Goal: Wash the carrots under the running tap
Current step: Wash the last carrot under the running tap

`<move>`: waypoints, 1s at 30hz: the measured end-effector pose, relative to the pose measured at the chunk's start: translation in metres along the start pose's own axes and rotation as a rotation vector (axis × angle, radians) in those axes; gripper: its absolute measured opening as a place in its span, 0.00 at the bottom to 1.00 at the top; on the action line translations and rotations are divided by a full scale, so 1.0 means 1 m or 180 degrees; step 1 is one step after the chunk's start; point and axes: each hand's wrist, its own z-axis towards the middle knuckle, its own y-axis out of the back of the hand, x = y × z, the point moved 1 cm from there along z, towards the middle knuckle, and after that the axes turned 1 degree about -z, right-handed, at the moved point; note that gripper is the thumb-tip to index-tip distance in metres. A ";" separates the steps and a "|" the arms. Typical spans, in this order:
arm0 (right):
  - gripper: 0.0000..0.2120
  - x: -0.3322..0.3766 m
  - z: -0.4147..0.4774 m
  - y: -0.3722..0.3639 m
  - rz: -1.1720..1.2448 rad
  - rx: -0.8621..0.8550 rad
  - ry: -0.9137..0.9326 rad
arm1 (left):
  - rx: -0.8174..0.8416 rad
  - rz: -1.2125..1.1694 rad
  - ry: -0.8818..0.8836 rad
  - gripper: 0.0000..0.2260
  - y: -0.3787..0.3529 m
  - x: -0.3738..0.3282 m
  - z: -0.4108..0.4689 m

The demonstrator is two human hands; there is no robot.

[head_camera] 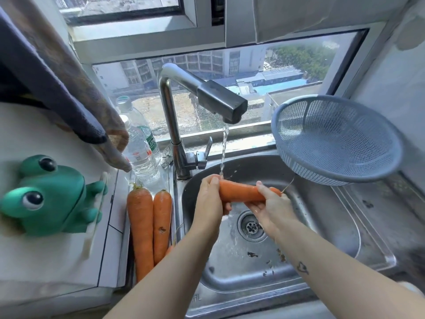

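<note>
Both forearms reach fwd, L hand [210, 199] & R hand [272, 207] gripping opposite ends of one carrot [239, 192].

Bright daylight comes through the window [253, 72] behind the tap [218, 100]; the scene is well lit. The white worktop [46, 261] at left looks washed out, with sheen on the steel sink [299, 203]. The lower right corner falls dark. Strong wide-angle bending at the edges. The hanging cloth [57, 77] and frog toy [46, 196] are slightly soft, with mild compression smear.
</note>
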 end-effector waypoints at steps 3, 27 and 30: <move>0.18 0.006 0.001 0.001 0.0031 0.0001 0.0067 | 0.0341 -0.0049 0.0004 0.07 -0.002 -0.001 -0.002; 0.09 -0.023 -0.029 -0.060 -0.1178 0.0916 0.0411 | 0.0562 0.0289 0.1424 0.30 0.047 -0.002 -0.024; 0.19 -0.032 -0.031 -0.060 -0.1409 0.0992 0.0581 | 0.0653 0.0249 0.1654 0.29 0.055 -0.001 -0.035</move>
